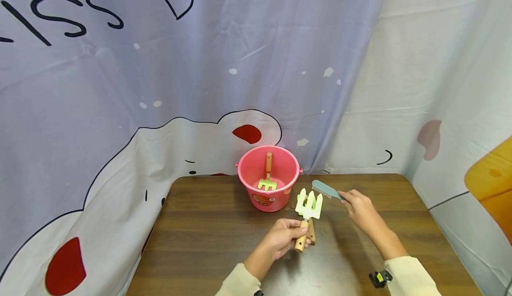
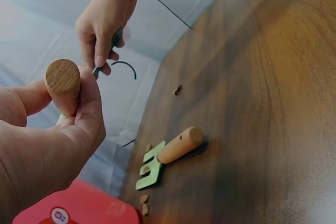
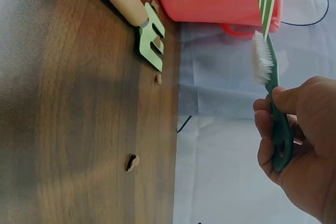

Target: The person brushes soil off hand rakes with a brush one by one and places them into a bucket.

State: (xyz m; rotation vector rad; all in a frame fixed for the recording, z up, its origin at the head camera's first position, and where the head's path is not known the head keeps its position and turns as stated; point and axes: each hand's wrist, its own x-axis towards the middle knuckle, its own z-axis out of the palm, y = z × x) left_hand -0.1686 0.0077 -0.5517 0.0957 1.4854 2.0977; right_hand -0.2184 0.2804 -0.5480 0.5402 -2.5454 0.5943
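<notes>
My left hand [image 1: 280,238] grips the wooden handle of a small hand fork [image 1: 308,208], its pale green tines pointing away toward the back of the table. In the left wrist view the butt of that fork's handle [image 2: 63,80] stands between thumb and fingers. My right hand [image 1: 362,210] holds a blue-green brush [image 1: 329,190] by its handle, with the white bristles [image 3: 262,59] close to the fork's tines. Below the fork, a small green rake [image 2: 180,146] with a wooden handle lies on the table, mostly hidden in the head view.
A pink bucket [image 1: 250,178] stands at the table's back edge, holding another green rake [image 1: 268,184] with its wooden handle up. Several small brown bits lie on the wooden table [image 1: 200,242], one of them a curled piece [image 3: 133,162]. Printed curtains [image 1: 260,56] hang behind.
</notes>
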